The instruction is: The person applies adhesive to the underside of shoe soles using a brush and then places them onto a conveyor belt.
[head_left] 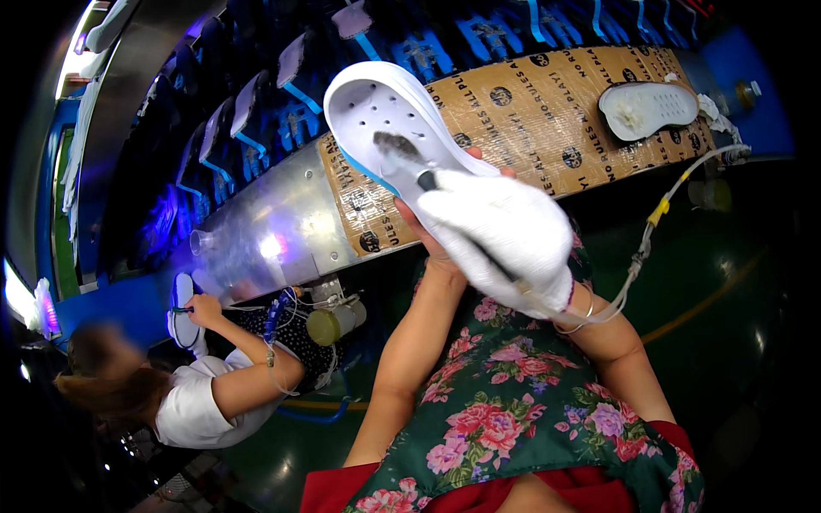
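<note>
The gloved right fingers [466, 205] are blurred, hiding most of the brush handle [427, 180].

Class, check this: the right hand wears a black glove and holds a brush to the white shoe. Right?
Not quite: the glove is white, not black, as the head view shows. The right hand does hold a brush to the white shoe.

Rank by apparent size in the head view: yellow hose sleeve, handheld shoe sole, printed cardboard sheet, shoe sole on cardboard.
Printed cardboard sheet
Handheld shoe sole
Shoe sole on cardboard
Yellow hose sleeve
</note>
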A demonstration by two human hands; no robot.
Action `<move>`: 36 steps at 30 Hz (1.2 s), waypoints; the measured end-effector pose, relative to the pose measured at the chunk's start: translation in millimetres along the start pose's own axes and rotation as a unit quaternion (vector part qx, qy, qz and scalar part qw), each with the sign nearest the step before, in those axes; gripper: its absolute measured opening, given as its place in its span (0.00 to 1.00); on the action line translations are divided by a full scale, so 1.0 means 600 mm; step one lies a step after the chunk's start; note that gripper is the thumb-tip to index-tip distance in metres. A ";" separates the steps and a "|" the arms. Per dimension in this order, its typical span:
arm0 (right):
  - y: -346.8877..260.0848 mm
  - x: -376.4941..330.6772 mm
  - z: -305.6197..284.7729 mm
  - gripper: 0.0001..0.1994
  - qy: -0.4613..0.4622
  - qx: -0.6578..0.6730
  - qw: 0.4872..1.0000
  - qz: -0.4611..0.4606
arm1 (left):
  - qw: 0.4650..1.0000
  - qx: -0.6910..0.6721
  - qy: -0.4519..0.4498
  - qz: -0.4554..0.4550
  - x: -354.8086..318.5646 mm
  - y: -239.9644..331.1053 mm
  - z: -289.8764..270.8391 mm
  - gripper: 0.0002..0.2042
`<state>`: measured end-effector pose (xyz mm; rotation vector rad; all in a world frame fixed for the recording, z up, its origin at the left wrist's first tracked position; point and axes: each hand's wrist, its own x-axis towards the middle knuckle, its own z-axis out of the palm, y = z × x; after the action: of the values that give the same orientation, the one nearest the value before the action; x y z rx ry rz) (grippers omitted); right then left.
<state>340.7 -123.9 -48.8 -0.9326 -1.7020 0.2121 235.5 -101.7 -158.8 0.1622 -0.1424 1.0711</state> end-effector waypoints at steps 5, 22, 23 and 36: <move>0.001 -0.003 -0.001 0.12 -0.033 0.124 0.991 0.046 | 0.999 -0.040 -0.020 0.025 0.018 0.010 0.018 0.55; 0.004 -0.041 0.003 0.13 -0.087 0.143 0.986 0.020 | 0.996 0.001 -0.094 0.009 0.059 0.061 0.012 0.53; 0.005 -0.031 -0.008 0.12 -0.090 0.194 0.976 0.036 | 0.994 0.005 -0.109 0.003 0.056 0.066 0.015 0.52; 0.047 -0.041 -0.027 0.14 -0.119 0.162 0.978 0.054 | 0.987 0.012 -0.116 -0.111 0.061 0.103 0.033 0.52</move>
<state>369.9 -126.5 -77.5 -0.7769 -1.7668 0.6775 197.6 -45.0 -128.7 0.3179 -0.3138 0.8289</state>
